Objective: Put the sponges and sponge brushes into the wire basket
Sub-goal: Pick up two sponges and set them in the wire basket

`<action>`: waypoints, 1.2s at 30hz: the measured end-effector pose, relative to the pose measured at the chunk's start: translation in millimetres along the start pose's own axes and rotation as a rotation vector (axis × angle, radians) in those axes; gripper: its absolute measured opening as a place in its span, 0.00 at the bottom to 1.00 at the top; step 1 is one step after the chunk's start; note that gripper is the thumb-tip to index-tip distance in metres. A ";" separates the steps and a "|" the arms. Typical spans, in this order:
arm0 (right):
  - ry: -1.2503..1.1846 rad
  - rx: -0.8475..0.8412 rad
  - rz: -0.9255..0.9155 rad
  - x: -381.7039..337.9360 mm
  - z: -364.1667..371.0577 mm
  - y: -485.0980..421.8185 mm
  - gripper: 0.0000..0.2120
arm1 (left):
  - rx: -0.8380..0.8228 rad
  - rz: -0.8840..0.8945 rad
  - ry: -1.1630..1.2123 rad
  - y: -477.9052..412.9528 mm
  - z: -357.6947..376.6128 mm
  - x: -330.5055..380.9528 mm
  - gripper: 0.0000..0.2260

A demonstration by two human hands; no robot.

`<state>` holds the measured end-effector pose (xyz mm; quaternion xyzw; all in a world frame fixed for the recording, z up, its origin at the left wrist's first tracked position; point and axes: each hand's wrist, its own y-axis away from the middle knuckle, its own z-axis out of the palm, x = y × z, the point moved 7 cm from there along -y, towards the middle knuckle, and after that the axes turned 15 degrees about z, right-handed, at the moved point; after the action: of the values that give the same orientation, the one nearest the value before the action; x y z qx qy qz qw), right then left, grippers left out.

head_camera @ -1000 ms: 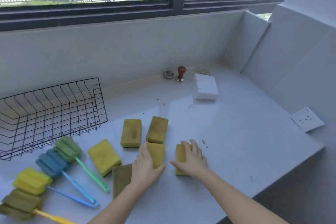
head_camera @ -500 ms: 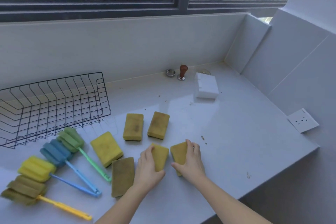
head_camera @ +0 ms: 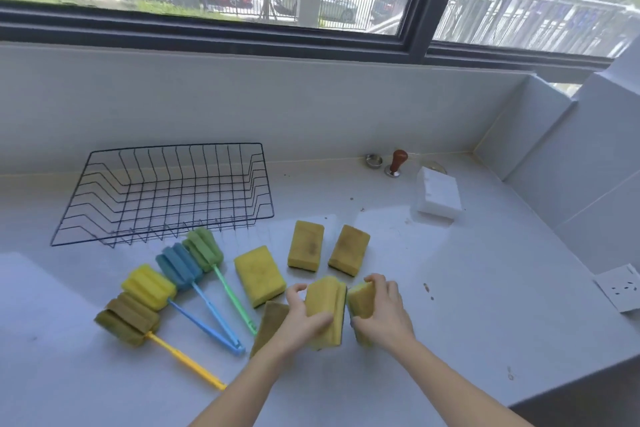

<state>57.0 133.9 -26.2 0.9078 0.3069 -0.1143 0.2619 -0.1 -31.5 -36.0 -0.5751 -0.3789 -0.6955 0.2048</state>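
Note:
My left hand (head_camera: pixel 302 319) grips a yellow sponge (head_camera: pixel 325 302) lifted off the counter and tilted on edge. My right hand (head_camera: pixel 384 315) holds a second yellow sponge (head_camera: pixel 360 298) right beside it. The black wire basket (head_camera: pixel 166 191) stands empty at the back left. On the counter lie a bright yellow sponge (head_camera: pixel 258 274), two duller sponges (head_camera: pixel 306 250) (head_camera: pixel 349 250) and a brownish sponge (head_camera: pixel 272 319) partly under my left wrist. Several sponge brushes lie to the left: green (head_camera: pixel 204 250), blue (head_camera: pixel 180 267), yellow (head_camera: pixel 149 286) and olive (head_camera: pixel 126 317).
A white block (head_camera: pixel 438 196) sits at the back right, with a wooden-handled tamper (head_camera: pixel 396 163) and a small metal cup (head_camera: pixel 374 160) behind it. A white socket plate (head_camera: pixel 621 288) lies near the right wall. The counter's front edge drops off at lower right.
Both hands closed on their sponges and raised them off the counter, tilting them on edge side by side. The camera view has tilted up and turned left.

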 end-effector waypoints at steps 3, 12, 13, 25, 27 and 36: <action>-0.078 0.042 -0.122 -42.6 -10.3 3.7 0.31 | 0.042 0.000 0.231 1.4 -26.7 23.0 0.30; -0.255 -0.058 -0.409 -171.8 -14.2 29.1 0.33 | 0.380 0.238 0.291 36.3 -177.3 71.7 0.30; -0.247 -0.075 -0.432 -185.3 -12.5 32.7 0.33 | 0.463 0.275 0.226 41.2 -195.0 78.2 0.29; -0.206 -0.103 -0.605 -294.9 7.4 45.5 0.22 | 0.602 0.344 0.213 62.9 -310.9 121.8 0.27; -0.183 -0.060 -0.599 -304.9 6.4 40.6 0.22 | 0.641 0.342 0.251 56.3 -324.4 122.6 0.24; -0.181 -0.090 -0.493 -317.3 13.8 -0.9 0.24 | 0.762 0.314 0.258 23.2 -367.0 110.5 0.17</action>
<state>-193.5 -30.9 78.8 0.7791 0.4988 -0.2417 0.2929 -248.1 -309.3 57.5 -0.4177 -0.4877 -0.5325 0.5515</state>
